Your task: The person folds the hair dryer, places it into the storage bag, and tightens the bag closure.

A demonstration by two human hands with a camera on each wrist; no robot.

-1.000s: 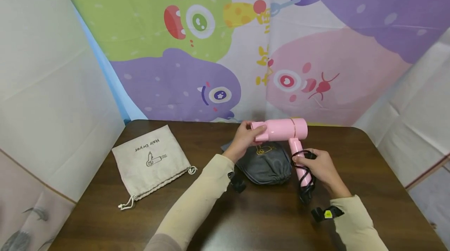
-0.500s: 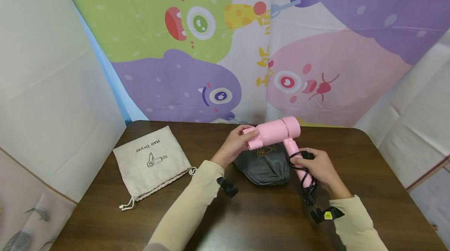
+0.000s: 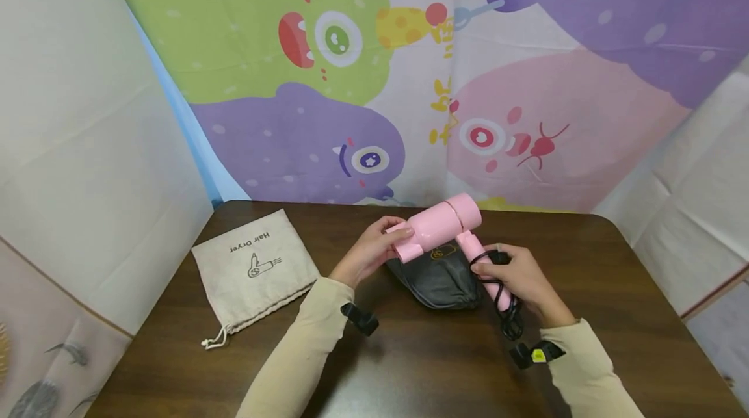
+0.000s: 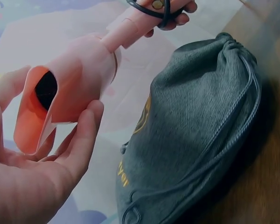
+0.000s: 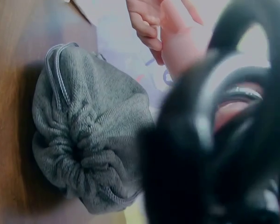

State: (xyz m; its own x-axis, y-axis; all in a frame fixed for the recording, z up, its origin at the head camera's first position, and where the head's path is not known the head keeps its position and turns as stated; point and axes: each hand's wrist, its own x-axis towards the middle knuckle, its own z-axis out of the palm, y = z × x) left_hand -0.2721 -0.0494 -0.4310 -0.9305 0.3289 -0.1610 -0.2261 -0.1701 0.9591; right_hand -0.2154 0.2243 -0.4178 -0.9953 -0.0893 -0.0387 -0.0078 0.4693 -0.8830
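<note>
Dark wooden table [image 3: 409, 366], cartoon monster backdrop [image 3: 374, 80] behind it. A beige drawstring bag [image 3: 255, 268] lies off to the left; a grey pouch [image 3: 441, 278] sits right under the pink hair dryer [image 3: 439, 228]. Left hand [image 3: 368, 250] cups its nozzle, right hand [image 3: 515, 275] grips the handle plus the coiled black cord [image 3: 506, 307].

Tilted pink hair dryer [image 3: 437, 228] above grey pouch [image 3: 439, 278]

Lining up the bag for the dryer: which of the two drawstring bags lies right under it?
The dark grey bag, bunched up between the hands directly beneath the pink hair dryer. The beige bag printed "Hair Dryer" lies flat, apart at the table's left.
</note>
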